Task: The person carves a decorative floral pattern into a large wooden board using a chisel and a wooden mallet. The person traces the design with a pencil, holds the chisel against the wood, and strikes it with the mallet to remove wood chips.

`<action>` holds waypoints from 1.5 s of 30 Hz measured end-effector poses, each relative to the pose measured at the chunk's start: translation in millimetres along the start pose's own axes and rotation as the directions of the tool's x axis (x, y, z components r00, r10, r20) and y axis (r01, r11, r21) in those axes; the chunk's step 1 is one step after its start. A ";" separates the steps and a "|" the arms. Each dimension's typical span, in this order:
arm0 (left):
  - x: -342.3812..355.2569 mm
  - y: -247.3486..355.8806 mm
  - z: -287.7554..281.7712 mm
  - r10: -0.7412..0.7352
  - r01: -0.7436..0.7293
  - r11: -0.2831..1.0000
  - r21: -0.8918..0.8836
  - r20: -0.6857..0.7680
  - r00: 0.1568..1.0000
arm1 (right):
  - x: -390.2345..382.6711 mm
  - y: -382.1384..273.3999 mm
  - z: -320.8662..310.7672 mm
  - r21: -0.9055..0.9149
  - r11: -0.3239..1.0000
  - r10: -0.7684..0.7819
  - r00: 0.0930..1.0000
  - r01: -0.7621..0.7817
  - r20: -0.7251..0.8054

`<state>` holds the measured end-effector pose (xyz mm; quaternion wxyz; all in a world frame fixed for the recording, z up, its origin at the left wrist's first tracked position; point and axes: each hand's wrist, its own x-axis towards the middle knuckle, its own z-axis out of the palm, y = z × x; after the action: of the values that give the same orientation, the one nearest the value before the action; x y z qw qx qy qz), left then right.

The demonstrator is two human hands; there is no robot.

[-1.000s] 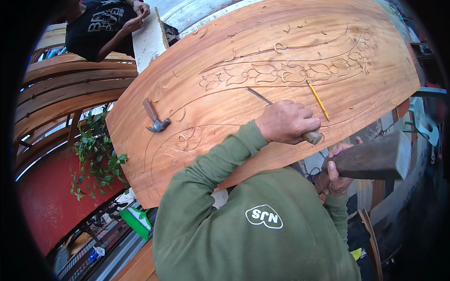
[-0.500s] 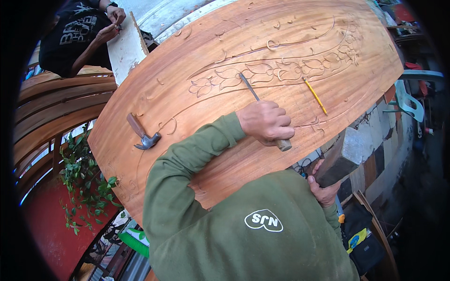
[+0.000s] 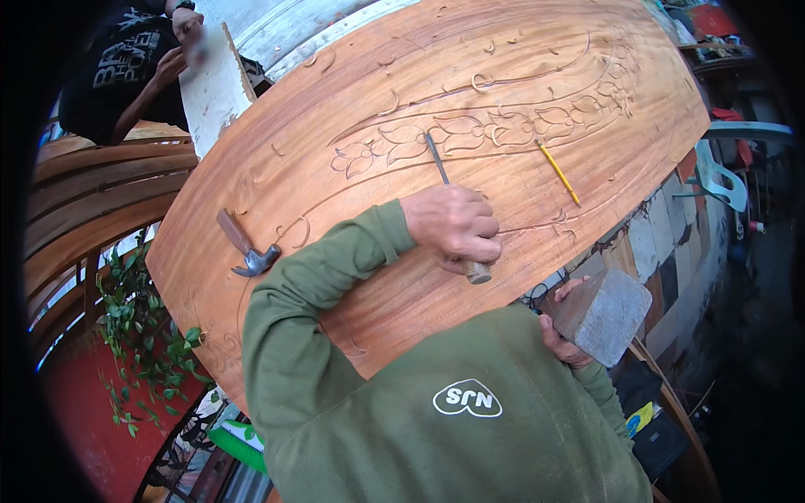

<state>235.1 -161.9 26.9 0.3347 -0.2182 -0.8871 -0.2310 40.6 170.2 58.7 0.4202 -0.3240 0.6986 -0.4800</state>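
We've a lg., curved-edged, reddish-brown wooden panel (image 3: 319,172) spread in front of us; what bears it we can't tell. Face is smooth w/ streaky grain, cut w/ a chain of tulip-like flowers & long sweeping grooves. Thin, curled wood shavings (image 3: 475,81) dot it. Also lying on it: a slim yellow pencil (image 3: 558,173) &, toward the left, a brown-handled, grey-metal claw hammer (image 3: 243,243). Our L grip (image 3: 453,228) is closed tight round a wooden-handled, slim grey metal chisel (image 3: 437,159); handle butt pokes out below the fist, tip's at a flower outline, contact hard to tell. Our R grip (image 3: 563,342), just off the panel's near edge, is wrapped partway round a thick, brown, flat-sided block w/ a scuffed grey end (image 3: 615,314); some fingers hidden.
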 end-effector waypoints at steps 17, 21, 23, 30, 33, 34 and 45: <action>-10.2 -3.7 5.8 0.036 -0.043 0.992 0.116 0.062 0.997 | 104.6 -49.9 26.8 -0.498 0.212 -0.701 0.486 0.841 0.522; -8.5 0.5 13.3 0.000 -0.003 0.998 0.063 0.061 0.998 | 95.2 -42.6 23.6 -0.479 0.196 -0.704 0.463 0.856 0.539; -3.4 -0.5 15.5 -0.037 0.036 0.993 0.114 0.009 0.999 | 96.1 -34.2 25.3 -0.376 0.210 -0.811 0.376 0.902 0.448; 7.7 1.5 21.4 -0.146 0.160 0.975 0.157 -0.094 0.985 | 109.5 -45.7 7.3 -0.385 0.316 -0.720 0.483 0.867 0.498; 15.6 -3.1 26.9 -0.193 0.220 0.952 0.214 -0.140 0.971 | 107.6 -25.9 3.7 -0.295 0.275 -0.877 0.365 0.915 0.313; 18.3 -4.2 28.9 -0.211 0.246 0.946 0.212 -0.175 0.962 | 114.9 -25.2 4.1 -0.298 0.273 -0.878 0.363 0.915 0.312; 41.8 -12.2 33.4 -0.304 0.367 0.904 0.220 -0.273 0.913 | 133.8 -21.4 17.2 -0.532 0.345 -0.782 0.551 0.773 0.293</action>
<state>183.5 -143.3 30.4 0.4173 0.0142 -0.8890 -0.1879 -1.4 41.7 38.8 0.0085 -0.7282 0.5762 -0.3710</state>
